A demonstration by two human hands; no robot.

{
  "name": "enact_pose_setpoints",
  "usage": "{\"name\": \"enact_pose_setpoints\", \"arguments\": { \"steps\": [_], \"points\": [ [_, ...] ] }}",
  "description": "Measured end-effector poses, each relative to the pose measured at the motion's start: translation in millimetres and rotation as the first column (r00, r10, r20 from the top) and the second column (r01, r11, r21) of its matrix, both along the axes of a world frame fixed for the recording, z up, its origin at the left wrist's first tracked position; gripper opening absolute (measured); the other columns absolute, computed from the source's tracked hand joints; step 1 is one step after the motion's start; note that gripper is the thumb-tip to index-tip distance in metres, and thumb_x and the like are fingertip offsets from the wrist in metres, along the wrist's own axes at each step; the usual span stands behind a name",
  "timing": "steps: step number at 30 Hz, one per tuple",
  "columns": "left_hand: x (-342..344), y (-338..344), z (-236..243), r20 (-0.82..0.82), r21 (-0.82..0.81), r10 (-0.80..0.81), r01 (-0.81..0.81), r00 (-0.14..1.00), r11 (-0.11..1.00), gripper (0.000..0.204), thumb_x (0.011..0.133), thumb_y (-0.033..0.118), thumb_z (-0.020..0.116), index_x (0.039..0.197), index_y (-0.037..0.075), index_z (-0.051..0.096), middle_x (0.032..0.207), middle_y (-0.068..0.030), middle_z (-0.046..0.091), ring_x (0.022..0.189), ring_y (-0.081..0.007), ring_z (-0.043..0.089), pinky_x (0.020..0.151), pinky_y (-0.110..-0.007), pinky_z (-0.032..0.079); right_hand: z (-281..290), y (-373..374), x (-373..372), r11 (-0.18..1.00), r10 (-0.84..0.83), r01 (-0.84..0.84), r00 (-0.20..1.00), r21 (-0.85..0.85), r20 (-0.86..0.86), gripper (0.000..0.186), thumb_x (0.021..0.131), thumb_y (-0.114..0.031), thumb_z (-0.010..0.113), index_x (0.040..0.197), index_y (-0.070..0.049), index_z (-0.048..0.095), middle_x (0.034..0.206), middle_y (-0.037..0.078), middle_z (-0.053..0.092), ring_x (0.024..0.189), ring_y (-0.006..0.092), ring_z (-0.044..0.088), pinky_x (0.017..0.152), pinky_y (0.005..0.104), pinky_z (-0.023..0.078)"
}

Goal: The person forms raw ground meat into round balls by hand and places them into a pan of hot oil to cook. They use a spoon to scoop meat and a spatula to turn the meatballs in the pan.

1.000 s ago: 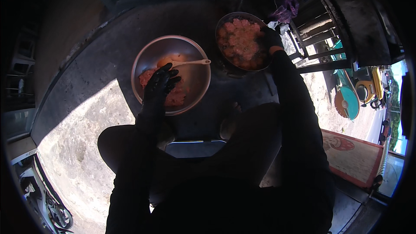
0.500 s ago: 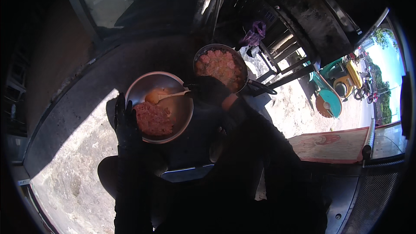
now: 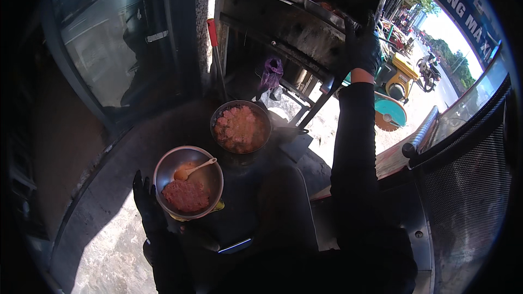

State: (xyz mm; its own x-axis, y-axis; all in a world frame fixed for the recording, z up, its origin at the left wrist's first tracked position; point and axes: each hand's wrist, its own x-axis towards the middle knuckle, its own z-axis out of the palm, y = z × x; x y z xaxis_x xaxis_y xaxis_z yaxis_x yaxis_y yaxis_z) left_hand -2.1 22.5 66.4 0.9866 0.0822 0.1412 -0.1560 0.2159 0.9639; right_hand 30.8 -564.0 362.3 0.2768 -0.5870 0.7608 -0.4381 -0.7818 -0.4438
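My left hand, in a black glove, is open with fingers stretched out beside the left rim of a steel bowl. In the bowl lie a mound of pink minced meat and a wooden spoon, its handle leaning to the upper right rim. Past the bowl, a frying pan holds pink meat pieces cooking in oil. My gloved right hand reaches up to the right end of a dark metal grill stand. Its fingers look spread, partly lost against the dark metal, and nothing shows in them.
A metal tray with browned food sits on the stand. A red-handled tool leans behind the pan, near a purple plastic bag. Glass doors rise at left. A teal cutting machine and a motorbike stand outside at right.
My right hand has let go of the wooden spoon and moved up and right to the grill stand. The spoon now rests in the bowl. The view has shifted toward the stand.
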Motion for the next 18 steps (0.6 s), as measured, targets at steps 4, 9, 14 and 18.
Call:
{"name": "enact_pose_setpoints", "arguments": {
  "steps": [4, 9, 14, 18],
  "points": [
    [4, 7, 1, 0.084, 0.126, -0.108, 0.097, 0.991, 0.987, 0.07, 0.097, 0.051, 0.049, 0.154, 0.014, 0.032, 0.16, -0.0081, 0.029, 0.144, -0.0348, 0.032, 0.116, -0.05, 0.024, 26, -32, 11, 1.0, 0.003, 0.003, 0.95, 0.02, -0.314, 0.053, 0.089, -0.051, 0.061, 0.137, -0.03, 0.057, 0.127, 0.013, 0.066, 0.116, 0.0354, 0.062, 0.097, 0.046, 0.05],
    [13, 23, -2, -0.13, 0.097, -0.018, 0.031, 0.991, 0.995, 0.06, 0.101, 0.042, 0.043, 0.153, 0.014, 0.033, 0.158, -0.0077, 0.034, 0.143, -0.0299, 0.036, 0.116, -0.047, 0.027, 17, -52, 21, 0.992, 0.073, -0.075, 0.997, -0.1, -0.025, 0.042, 0.088, -0.044, 0.065, 0.127, -0.028, 0.067, 0.117, 0.014, 0.069, 0.111, 0.0346, 0.065, 0.095, 0.0434, 0.051],
    [20, 34, -19, -0.162, 0.096, 0.013, 0.003, 0.987, 0.995, 0.054, 0.102, 0.037, 0.043, 0.15, 0.014, 0.038, 0.154, -0.0065, 0.04, 0.138, -0.028, 0.043, 0.114, -0.046, 0.029, -26, -21, 26, 0.812, 0.556, -0.569, 0.684, -0.132, 0.472, 0.038, 0.091, -0.025, 0.07, 0.125, -0.01, 0.068, 0.094, 0.011, 0.076, 0.08, 0.0149, 0.072, 0.071, 0.0282, 0.055],
    [24, 40, -26, -0.289, 0.1, 0.081, -0.054, 0.954, 0.994, 0.052, 0.101, 0.038, 0.045, 0.147, 0.014, 0.044, 0.149, -0.006, 0.047, 0.135, -0.0257, 0.047, 0.113, -0.044, 0.03, -75, 34, 40, 0.393, 0.678, -0.875, 0.484, 0.284, 0.553, 0.031, 0.092, -0.022, 0.069, 0.117, -0.004, 0.069, 0.088, 0.008, 0.075, 0.075, 0.0131, 0.069, 0.066, 0.0258, 0.053]
  ]
}}
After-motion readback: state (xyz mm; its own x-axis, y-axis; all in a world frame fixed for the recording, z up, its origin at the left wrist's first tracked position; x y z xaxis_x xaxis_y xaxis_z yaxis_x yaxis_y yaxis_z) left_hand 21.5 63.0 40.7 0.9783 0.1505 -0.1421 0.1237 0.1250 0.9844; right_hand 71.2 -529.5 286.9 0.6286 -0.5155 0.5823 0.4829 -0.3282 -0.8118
